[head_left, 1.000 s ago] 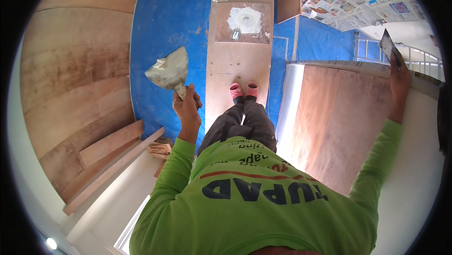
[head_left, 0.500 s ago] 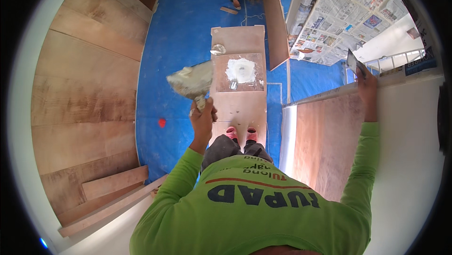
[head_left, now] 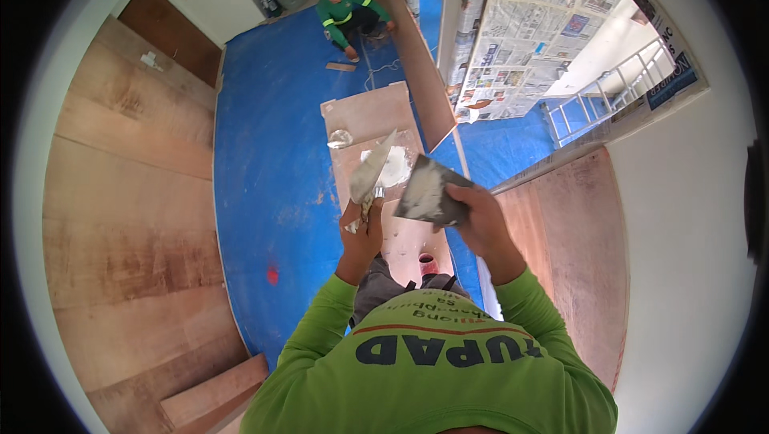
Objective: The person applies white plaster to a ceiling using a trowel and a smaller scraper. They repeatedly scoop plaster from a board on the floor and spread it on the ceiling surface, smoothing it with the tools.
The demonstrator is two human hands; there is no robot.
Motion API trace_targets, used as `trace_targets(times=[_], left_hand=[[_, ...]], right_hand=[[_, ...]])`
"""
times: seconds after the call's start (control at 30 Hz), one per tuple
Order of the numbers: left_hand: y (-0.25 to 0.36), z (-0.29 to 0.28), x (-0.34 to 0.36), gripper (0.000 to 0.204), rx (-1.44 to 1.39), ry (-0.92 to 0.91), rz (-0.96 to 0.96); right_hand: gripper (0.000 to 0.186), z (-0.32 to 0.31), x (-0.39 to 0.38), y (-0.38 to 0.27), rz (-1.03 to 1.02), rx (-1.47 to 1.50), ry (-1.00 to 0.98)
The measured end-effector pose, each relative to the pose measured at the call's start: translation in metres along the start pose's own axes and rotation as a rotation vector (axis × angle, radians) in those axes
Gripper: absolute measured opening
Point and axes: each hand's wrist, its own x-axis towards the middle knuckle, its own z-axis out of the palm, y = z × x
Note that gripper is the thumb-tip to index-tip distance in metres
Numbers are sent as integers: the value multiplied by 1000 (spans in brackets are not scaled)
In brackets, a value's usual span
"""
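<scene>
My left hand point(head_left: 362, 234) grips the handle of a wide putty knife point(head_left: 370, 168) with pale filler on it, raised in front of my body. Beside it, my right hand point(head_left: 479, 218) holds a dark, flat square scraper point(head_left: 424, 189) smeared with filler, close to the knife's blade. Below and beyond both tools lies a long plywood board point(head_left: 360, 100), carrying a square panel point(head_left: 346, 165) with a mound of white filler point(head_left: 397, 166). A small pale lump point(head_left: 340, 138) sits near the panel's corner.
A co-worker in green point(head_left: 344, 17) crouches beside a leaning plywood sheet point(head_left: 408, 41) on the blue floor covering point(head_left: 268, 113). Plywood lines the left point(head_left: 128, 193). Right are a newspaper-covered panel point(head_left: 533, 25), an aluminium ladder point(head_left: 585, 113) and a white wall point(head_left: 681, 234).
My right hand has swung inward from the far right with its scraper, beside my left hand's knife, whose blade has turned. The view has shifted, showing more of the room and the co-worker.
</scene>
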Motion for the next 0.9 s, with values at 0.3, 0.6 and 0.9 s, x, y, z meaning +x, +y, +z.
trace_targets(times=[0.3,0.6,0.9], left_hand=[[-6,-40,38,61,431,-292,293],[9,-94,73,37,17,-655,-511],[81,-91,69,57,-688,-688,-822]], right_hand=[[32,41,22,-12,-11,112,146],[38,50,2,-33,-546,-332,5],[72,47,-12,-46,-1090,-1349,-267]])
